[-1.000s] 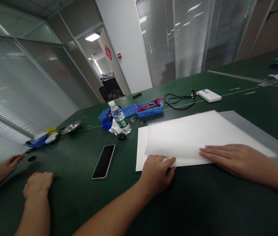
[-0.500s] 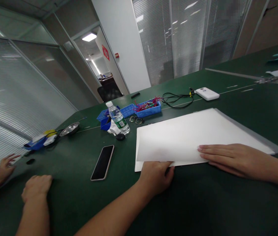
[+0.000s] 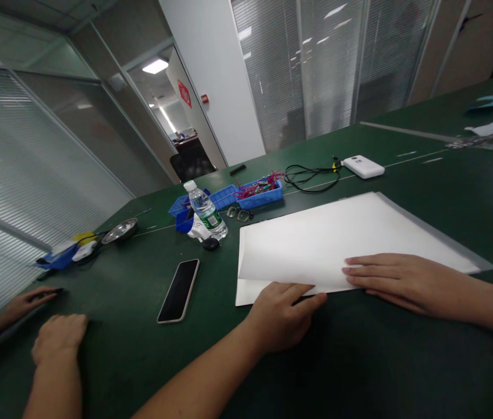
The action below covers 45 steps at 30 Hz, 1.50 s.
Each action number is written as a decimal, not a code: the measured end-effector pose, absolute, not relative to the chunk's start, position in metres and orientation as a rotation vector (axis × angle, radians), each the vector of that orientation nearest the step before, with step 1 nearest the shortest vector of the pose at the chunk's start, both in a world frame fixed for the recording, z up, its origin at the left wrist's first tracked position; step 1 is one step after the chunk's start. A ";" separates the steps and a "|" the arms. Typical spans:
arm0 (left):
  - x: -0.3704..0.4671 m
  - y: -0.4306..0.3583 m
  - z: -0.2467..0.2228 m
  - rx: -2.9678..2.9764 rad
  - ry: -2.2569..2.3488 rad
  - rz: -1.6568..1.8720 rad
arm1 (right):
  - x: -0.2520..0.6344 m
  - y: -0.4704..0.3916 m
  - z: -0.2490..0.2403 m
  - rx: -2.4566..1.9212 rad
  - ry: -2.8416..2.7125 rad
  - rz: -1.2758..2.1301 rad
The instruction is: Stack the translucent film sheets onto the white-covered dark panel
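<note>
White paper (image 3: 307, 238) lies on the green table, its near edge folded or lifted so that a lower white strip shows below it. My left hand (image 3: 283, 317) is at the near edge of the paper, index finger and thumb stretched out and apart, the other fingers curled; nothing shows in its grip. Flat on the right part of the paper rests my right hand (image 3: 397, 282), fingers extended to the left. A phone (image 3: 179, 291) lies face up left of the paper.
Beyond the phone stand a water bottle (image 3: 206, 210) and a blue tray of wires (image 3: 259, 193). Glasses (image 3: 240, 213), a white power bank (image 3: 363, 167) and a metal bowl (image 3: 120, 231) lie farther off. Another person's hands (image 3: 60, 337) rest at the left.
My left hand has moved slightly right along the paper's near edge, its thumb and index finger now stretched out. The other person's far hand has reached right to a small black object.
</note>
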State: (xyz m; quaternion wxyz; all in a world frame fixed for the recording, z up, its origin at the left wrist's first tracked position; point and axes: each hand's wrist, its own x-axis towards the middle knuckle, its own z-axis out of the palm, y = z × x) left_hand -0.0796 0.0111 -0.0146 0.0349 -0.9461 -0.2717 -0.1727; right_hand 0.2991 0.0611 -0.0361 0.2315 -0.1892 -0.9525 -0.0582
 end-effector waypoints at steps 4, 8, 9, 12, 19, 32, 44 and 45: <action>-0.081 0.015 -0.017 -2.905 -0.616 -0.523 | 0.299 0.064 -0.038 -0.484 -2.594 -0.083; -0.081 0.016 -0.019 -2.829 -0.459 -0.616 | 0.295 0.063 -0.036 -0.501 -2.586 0.019; -0.081 0.015 -0.018 -2.798 -0.435 -0.641 | 0.295 0.063 -0.035 -0.513 -2.585 0.043; -0.081 0.012 -0.015 -2.695 -0.363 -0.732 | 0.294 0.061 -0.031 -0.533 -2.587 0.065; -0.077 0.006 -0.008 -2.620 -0.475 -0.720 | 0.294 0.059 -0.026 -0.566 -2.606 0.031; -0.074 0.002 -0.006 -2.669 -1.376 -0.461 | 0.344 0.093 -0.054 -1.546 -2.276 -0.220; -0.071 0.001 -0.003 -2.663 -1.449 -0.454 | 0.357 0.103 -0.077 -1.720 -2.247 -0.183; -0.071 0.001 -0.003 -2.665 -1.447 -0.456 | 0.357 0.104 -0.077 -1.721 -2.250 -0.178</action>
